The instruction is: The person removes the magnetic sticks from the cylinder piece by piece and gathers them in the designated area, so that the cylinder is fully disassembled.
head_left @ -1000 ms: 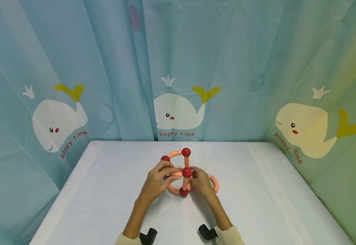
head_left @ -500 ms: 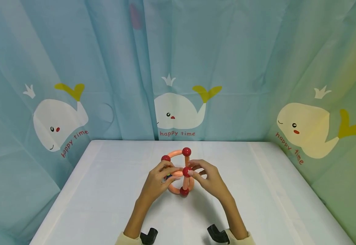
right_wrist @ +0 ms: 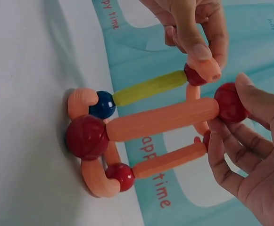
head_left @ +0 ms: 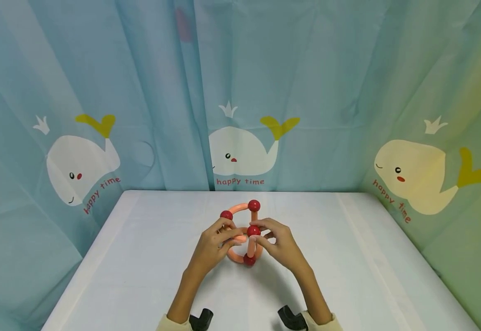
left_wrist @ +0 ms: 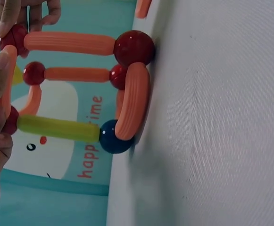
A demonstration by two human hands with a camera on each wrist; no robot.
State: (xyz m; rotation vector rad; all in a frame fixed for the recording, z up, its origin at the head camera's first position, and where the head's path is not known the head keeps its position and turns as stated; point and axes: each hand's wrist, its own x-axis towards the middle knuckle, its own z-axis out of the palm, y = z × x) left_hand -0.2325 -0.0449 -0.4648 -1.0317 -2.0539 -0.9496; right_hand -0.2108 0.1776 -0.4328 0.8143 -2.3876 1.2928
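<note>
The left hand point(head_left: 212, 243) pinches a curved orange rod point(head_left: 239, 238) between thumb and fingers, beside the top of a yellow-green upright point(left_wrist: 59, 128). The right hand point(head_left: 281, 243) grips a red ball point(right_wrist: 232, 102), thumb on one side and fingers bent behind; the ball caps the near orange upright point(right_wrist: 162, 118). The rod's free end sits near this ball. Both hands are at the upper part of a rod-and-ball frame point(head_left: 251, 247) standing near the middle of the table point(head_left: 161, 271). Its base is a ring of curved orange pieces joined by red balls and one blue ball point(right_wrist: 102, 104). Cream sleeves point(head_left: 323, 322) show below, black curved fittings point(head_left: 292, 318) at the wrists. Behind hangs a blue-green curtain point(head_left: 323, 69) printed with crowned white whales point(head_left: 242, 151); the red lettering point(head_left: 240, 182) under each reads "happy time".
</note>
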